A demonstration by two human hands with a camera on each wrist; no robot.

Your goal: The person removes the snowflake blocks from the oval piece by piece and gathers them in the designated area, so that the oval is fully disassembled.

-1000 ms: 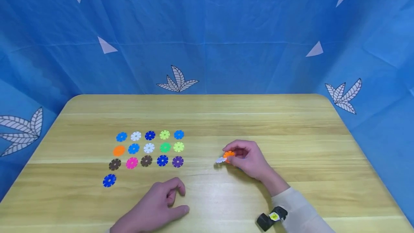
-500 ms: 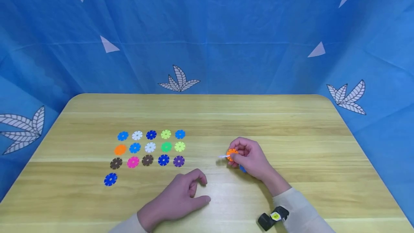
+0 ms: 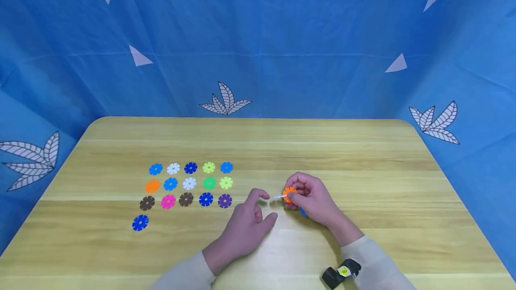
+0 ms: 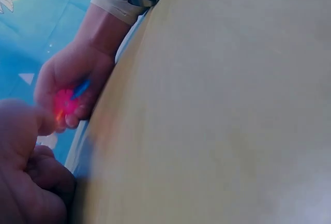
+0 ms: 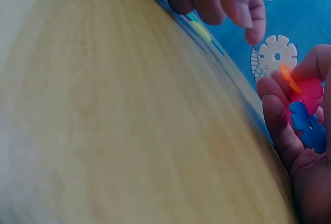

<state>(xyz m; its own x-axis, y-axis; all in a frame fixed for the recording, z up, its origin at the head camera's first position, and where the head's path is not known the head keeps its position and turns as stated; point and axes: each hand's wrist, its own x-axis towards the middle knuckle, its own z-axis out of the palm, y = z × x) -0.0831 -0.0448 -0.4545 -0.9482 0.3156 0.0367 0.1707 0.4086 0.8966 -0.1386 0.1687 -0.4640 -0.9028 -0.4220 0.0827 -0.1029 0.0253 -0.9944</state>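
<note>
My right hand [image 3: 312, 198] pinches a small chain of notched plastic discs between thumb and fingers. In the right wrist view the chain shows a white disc [image 5: 266, 58] at its outer end, an orange disc [image 5: 290, 77], a pink disc [image 5: 309, 93] and a blue disc [image 5: 305, 125] by the palm. From the left, my left hand [image 3: 246, 227] comes close to the white disc, thumb and index finger spread apart with nothing between them. Its other fingers are curled in. The right wrist view also has the left fingertips [image 5: 248, 19] just above the white disc.
Loose notched discs lie in rows on the left of the wooden table [image 3: 342, 147], among them a purple disc [image 3: 225, 201] nearest the left hand. One dark blue disc [image 3: 140, 223] sits alone below the rows. A blue patterned curtain [image 3: 258, 35] stands behind the table.
My left hand has moved right and up across the table toward the disc chain. The right hand has shifted slightly right, and its chain has turned so the white disc shows edge-on.
</note>
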